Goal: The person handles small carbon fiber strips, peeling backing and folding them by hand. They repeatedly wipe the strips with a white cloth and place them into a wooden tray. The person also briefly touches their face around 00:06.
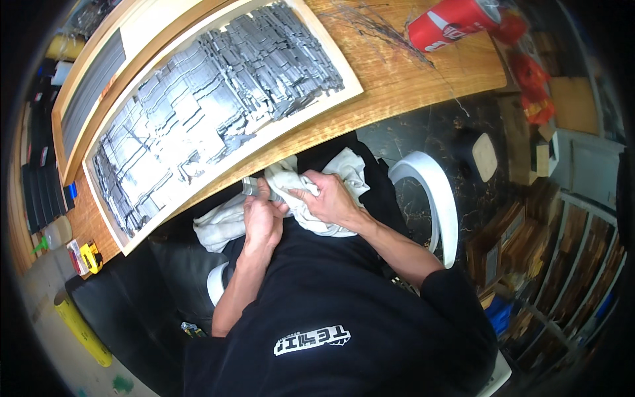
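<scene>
Over my lap, just off the table's front edge, my left hand point(262, 218) is closed on small flat grey strips point(250, 186), pinched between its fingers. Right beside it, my right hand point(331, 200) grips a bunched white cloth point(286, 177), which reaches against the grey strips. Another stretch of white cloth point(221, 223) lies across my lap, left of my left hand. On the table, a shallow wooden tray point(350, 73) holds many similar grey strips point(218, 86) packed in rows. The fingertips of both hands are partly hidden by the cloth.
Behind the tray stands another wooden frame point(65, 142) with dark strips. A red can point(453, 25) lies on the wooden table point(410, 86) near thin dark twigs point(380, 26). A yellow tape measure point(91, 257) sits at the left corner. A white chair arm point(442, 205) curves at my right.
</scene>
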Demonstrator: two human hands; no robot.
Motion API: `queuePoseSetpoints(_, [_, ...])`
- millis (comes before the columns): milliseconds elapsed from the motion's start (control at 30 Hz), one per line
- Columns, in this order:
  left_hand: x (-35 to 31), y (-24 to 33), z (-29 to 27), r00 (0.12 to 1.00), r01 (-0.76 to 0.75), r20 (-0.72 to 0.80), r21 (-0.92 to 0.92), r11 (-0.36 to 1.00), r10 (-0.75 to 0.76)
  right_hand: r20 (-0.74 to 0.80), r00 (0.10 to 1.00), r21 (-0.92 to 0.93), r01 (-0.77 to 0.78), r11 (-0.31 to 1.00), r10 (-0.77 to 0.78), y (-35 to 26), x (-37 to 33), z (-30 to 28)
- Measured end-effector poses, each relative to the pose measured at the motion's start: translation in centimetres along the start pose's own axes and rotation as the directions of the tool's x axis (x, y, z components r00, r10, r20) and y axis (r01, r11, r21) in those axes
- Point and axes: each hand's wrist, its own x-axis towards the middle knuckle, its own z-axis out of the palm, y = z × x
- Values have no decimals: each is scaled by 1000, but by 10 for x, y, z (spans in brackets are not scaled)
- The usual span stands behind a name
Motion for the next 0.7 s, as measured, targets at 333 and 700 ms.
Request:
queuePoseSetpoints(333, [-7, -2, 4, 997, -40, 59, -33, 999, 42, 76, 995, 85, -73, 994, 67, 16, 14, 3])
queuePoseSetpoints(700, [29, 19, -53, 993, -72, 81, -209, 975, 90, 223, 970, 433, -188, 881, 98, 75, 3, -39])
